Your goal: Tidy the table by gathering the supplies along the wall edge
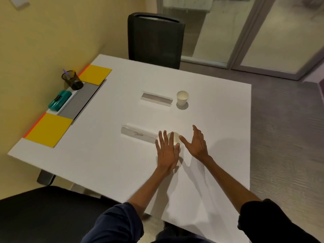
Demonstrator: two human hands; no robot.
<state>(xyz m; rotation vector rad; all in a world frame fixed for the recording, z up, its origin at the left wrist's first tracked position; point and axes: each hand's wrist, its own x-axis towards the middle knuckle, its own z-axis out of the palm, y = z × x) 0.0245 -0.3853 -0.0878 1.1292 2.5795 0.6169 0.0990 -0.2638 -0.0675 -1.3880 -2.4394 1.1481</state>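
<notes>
Take the near paper cup (pixel 172 138) as your landmark. It stands on the white desk (pixel 108 162), well away from the wall edge. Your left hand (pixel 167 151) is just in front of it and your right hand (pixel 197 143) is just to the right of it. Both hands are open, fingers spread, and neither holds anything. I cannot tell if any finger already touches the cup.

To the left of this cup, just beside it, lies a name card holder (pixel 139 135). Beyond the cup stand a second paper cup (pixel 182 97) and a second holder (pixel 156 99). Far to the left, along the wall edge, you see two yellow pads (pixel 49 129), a teal case (pixel 59 102) and a mesh pen cup (pixel 72 80).

What could go wrong: the cup looks light, so a fast closing of your hands may tip it or squash it. If it holds liquid, this would spill on the desk. Your left fingers may also push the near holder out of place, because it is so close.

Hard to make out: your left hand covers most of the cup, so its inside and its base are not visible. The writing on the near holder is too blurred to read. Whether the far cup is empty, I cannot say.
</notes>
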